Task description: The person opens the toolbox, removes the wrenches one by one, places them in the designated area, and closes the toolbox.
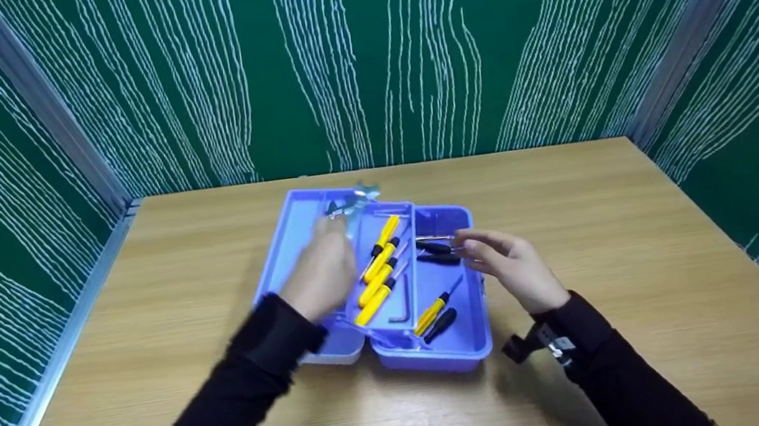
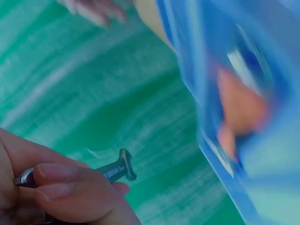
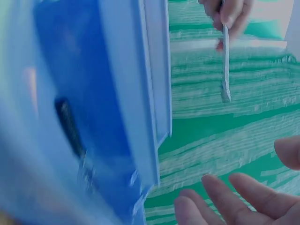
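My left hand [image 1: 324,263], blurred in the head view, is over the left part of an open purple-blue toolbox [image 1: 434,365]. It grips a metal wrench [image 2: 117,169], whose forked end pokes out past the fingers in the left wrist view. At the box's right rim is my right hand [image 1: 523,273], its fingers [image 3: 225,197] loosely spread with nothing in them. Black-handled tools [image 1: 439,259] lie inside the box close to its fingertips. Yellow-handled screwdrivers [image 1: 376,294] are lined up in the middle tray, beside an L-shaped hex key [image 1: 400,320].
Lower in the right compartment lie another yellow screwdriver [image 1: 431,315] and a black-handled tool [image 1: 441,325]. The box stands on a wooden table [image 1: 564,183]. Green panels with white lines [image 1: 375,61] enclose the back and both sides.
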### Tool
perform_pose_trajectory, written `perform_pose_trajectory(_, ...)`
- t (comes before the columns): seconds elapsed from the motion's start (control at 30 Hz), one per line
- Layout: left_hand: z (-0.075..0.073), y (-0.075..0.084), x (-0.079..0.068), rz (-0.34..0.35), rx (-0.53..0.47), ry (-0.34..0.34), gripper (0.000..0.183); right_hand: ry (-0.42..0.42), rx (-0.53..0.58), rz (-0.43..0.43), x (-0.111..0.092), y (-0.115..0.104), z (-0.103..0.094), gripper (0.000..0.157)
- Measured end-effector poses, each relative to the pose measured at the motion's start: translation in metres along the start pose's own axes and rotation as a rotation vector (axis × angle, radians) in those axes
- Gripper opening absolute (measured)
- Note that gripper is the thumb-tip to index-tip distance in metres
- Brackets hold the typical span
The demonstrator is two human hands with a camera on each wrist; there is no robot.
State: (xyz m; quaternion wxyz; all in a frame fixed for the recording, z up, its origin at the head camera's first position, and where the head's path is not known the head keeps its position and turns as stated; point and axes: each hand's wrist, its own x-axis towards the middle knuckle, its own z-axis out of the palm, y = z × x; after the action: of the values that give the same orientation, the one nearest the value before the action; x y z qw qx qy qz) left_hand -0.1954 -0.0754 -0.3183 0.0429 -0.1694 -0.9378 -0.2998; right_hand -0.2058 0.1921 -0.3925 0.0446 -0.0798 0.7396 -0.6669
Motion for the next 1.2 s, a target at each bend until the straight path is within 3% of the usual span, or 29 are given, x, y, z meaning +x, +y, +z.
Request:
perform_pose_trajectory(0.13,0.024,0.017,-0.013,0.167,0.031,0.089,0.040,-0.086,0.005,-0.012,0.003,-0.008,0.017,0.043)
perform_pose_trajectory(0.23,0.041,0.027,-0.020,0.226,0.051,0.141,0.039,-0.127,0.048,-0.010,0.004,-0.012,0.028,0.043)
perform_pose_trajectory(0.33,0.056,0.033,-0.025,0.231,0.050,0.155,0.039,-0.135,0.117,-0.001,0.004,-0.012,0.038,0.039)
perform_pose_trajectory(0.5,0.078,0.038,-0.028,0.226,0.044,0.183,0.040,-0.093,0.229,0.025,0.002,-0.010,0.052,0.019)
perform_pose_trajectory(0.6,0.088,0.039,-0.028,0.220,0.059,0.201,0.041,-0.065,0.276,0.050,0.001,-0.009,0.057,0.020)
perform_pose_trajectory(0.7,0.093,0.039,-0.028,0.207,0.052,0.197,0.042,-0.047,0.296,0.085,0.001,-0.009,0.057,0.022)
perform_pose_trajectory(1.03,0.087,0.033,-0.034,0.217,-0.156,0.045,0.052,-0.051,0.235,0.144,0.001,-0.012,0.039,0.025)
perform_pose_trajectory(1.2,0.074,0.021,-0.035,0.225,-0.225,0.052,0.048,-0.007,0.221,0.141,0.003,-0.013,0.021,0.028)
